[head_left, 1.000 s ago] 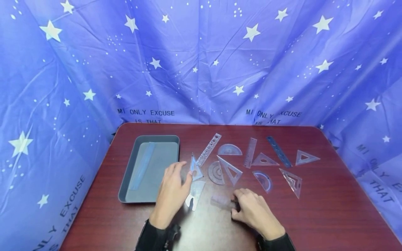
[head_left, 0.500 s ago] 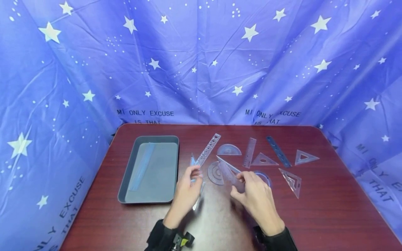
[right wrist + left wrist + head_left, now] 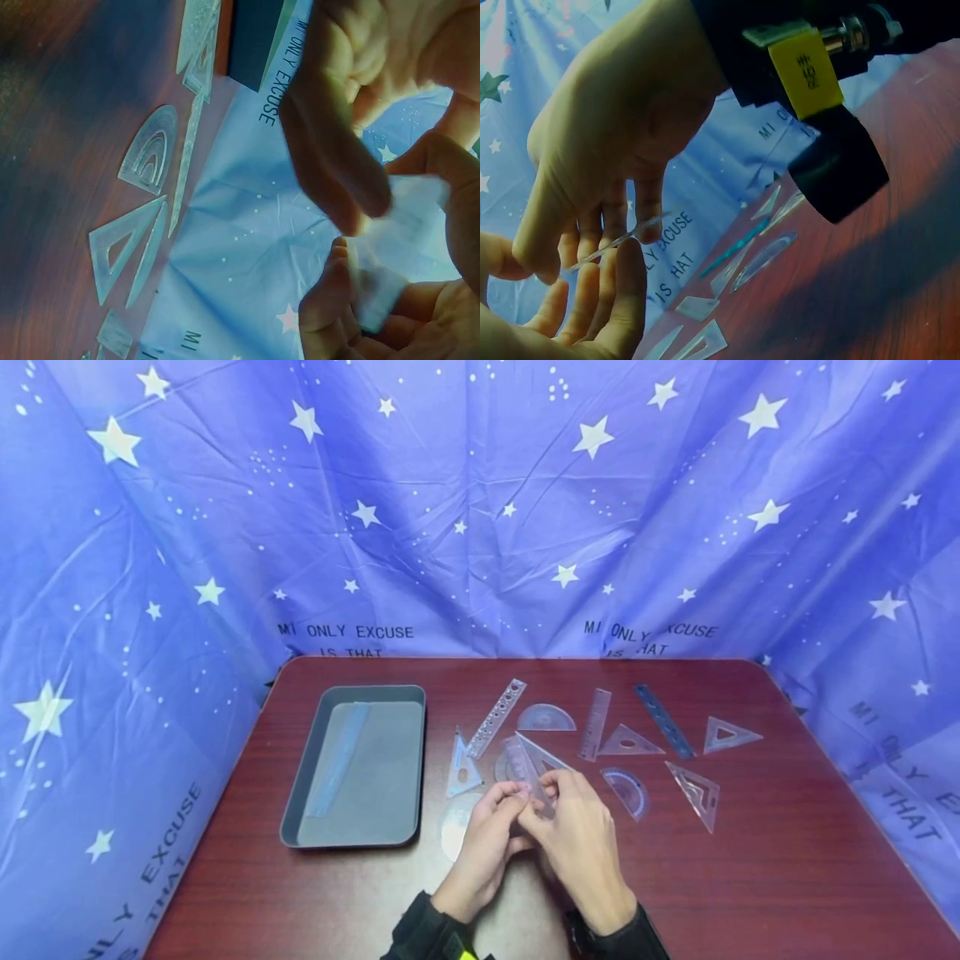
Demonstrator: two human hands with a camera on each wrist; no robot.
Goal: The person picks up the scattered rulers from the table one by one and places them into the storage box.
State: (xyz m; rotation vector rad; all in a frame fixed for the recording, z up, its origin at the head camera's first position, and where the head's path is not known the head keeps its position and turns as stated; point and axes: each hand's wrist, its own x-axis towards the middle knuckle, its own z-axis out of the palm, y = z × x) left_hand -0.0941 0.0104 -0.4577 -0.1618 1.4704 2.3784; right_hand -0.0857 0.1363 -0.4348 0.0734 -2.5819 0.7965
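Note:
A short clear ruler [image 3: 528, 770] is held up over the middle of the table, pinched by both hands. My left hand [image 3: 483, 847] has its fingertips at the lower left of it, and my right hand [image 3: 585, 835] grips its right side. In the left wrist view the ruler [image 3: 604, 251] shows edge-on between the two sets of fingers. Beneath it lie a clear protractor [image 3: 504, 768] and a set square [image 3: 543, 753], both partly covered. A white-looking clear set square [image 3: 455, 833] is partly hidden behind my left hand.
A grey tray [image 3: 401, 760] with a bluish ruler [image 3: 341, 760] in it stands at the left. Another set square [image 3: 463, 772], a holed ruler [image 3: 497, 718], a protractor [image 3: 626, 792] and a dark blue ruler [image 3: 665, 722] lie spread on the table [image 3: 787, 843].
My right hand has lifted the clear ruler from the table. My left hand has moved right from near the tray and now grips the ruler too.

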